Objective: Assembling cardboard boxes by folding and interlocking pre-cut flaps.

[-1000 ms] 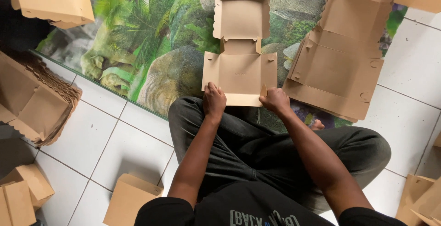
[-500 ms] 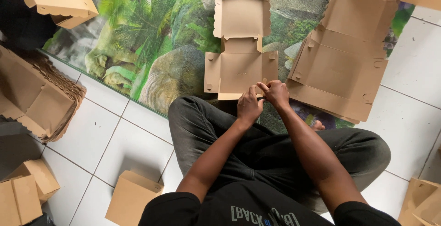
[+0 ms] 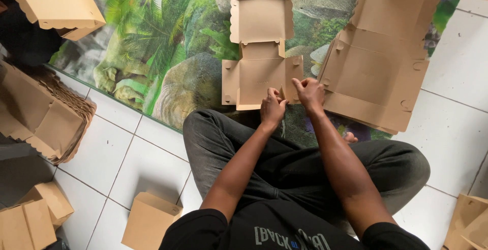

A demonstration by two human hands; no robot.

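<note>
Left hand: the left hand (image 3: 272, 108) sits at the near right corner of the half-folded brown cardboard box (image 3: 260, 72), fingers curled in narrow and pinching a small flap there; the fingertips are hidden behind the knuckles.
Right hand: the right hand (image 3: 308, 92) is just beside it at the same corner, fingers bent onto the box's right side wall; how firmly it grips I cannot tell.
Box: it lies open on the green jungle-print mat (image 3: 168, 41), just in front of the person's crossed legs, scalloped lid flat and pointing away.
Flat sheets: a pile of unfolded brown cardboard blanks (image 3: 378, 62) lies to the right of the box, its top edge cut off by the frame.
Left edge: a stack of nested brown boxes (image 3: 43, 113) is partly cut off.
Top left: a folded box (image 3: 56, 3), held by someone mostly out of view.
Floor: white tiles (image 3: 127, 153) with more cardboard pieces (image 3: 147, 219), only partly seen.
</note>
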